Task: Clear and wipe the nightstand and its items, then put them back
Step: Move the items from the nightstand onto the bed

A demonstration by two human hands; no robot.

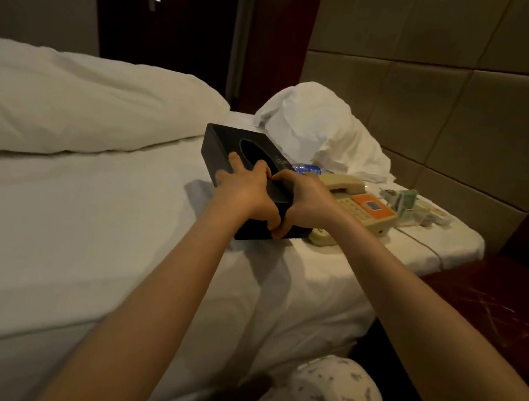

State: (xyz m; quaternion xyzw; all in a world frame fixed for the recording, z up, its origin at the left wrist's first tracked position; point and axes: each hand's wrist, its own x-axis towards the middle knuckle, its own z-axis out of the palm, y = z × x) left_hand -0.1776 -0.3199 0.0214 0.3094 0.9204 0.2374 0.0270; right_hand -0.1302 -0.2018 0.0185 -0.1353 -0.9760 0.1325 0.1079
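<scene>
Near the centre of the frame we have the left hand [245,186] laid on top of the black tissue box [226,151], fingers spread over the lid beside its oval opening, thumb curled down over the near end of the box. Our right hand [304,203] grips the same box from the right, fingers over the top edge and thumb wrapped under the near end, where it touches the left thumb. Both hands are closed on the box, which rests on the white sheet of the bed [79,223]. Just right of the box, touching or nearly touching it, lies a beige telephone [364,209] with an orange panel, its handset on the cradle and its cord running off toward the right edge of the mattress. A plastic bottle with a blue label [306,168] lies behind the box, partly hidden. Further right, near the mattress corner, sits a clear holder with green packets [403,201] and some small pale items that we cannot identify. A crumpled white pillow [319,129] stands behind these against the padded headboard [446,90]. A folded duvet [81,102] fills the upper left. The dark red nightstand [500,300] shows at the right edge, its scratched tabletop bare in the visible part.
</scene>
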